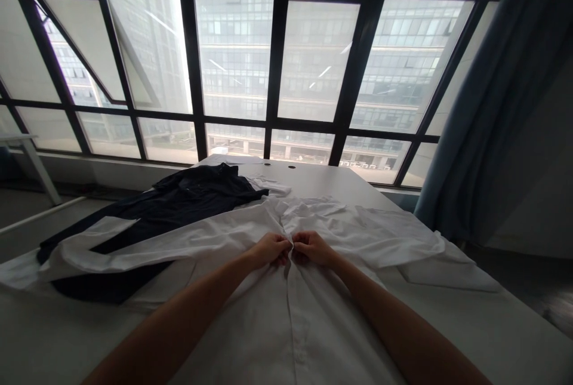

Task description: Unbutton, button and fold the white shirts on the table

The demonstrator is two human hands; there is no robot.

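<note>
A white long-sleeved shirt (250, 325) lies spread out on the white table, its front opening running up the middle toward the collar. My left hand (271, 249) pinches the left front edge of the shirt. Opposite it, my right hand (312, 248) pinches the right front edge, and the fingertips of both hands nearly meet. The cloth is lifted slightly between them, with a small gap below. Any button there is too small to make out. One sleeve stretches left across a dark navy garment (192, 197); the other lies out to the right.
The white table (340, 179) reaches to a wall of dark-framed windows (233, 54). More folded white cloth lies beside the dark garment. A blue-grey curtain (474, 134) hangs at the right. A white table frame (40, 170) stands at the left.
</note>
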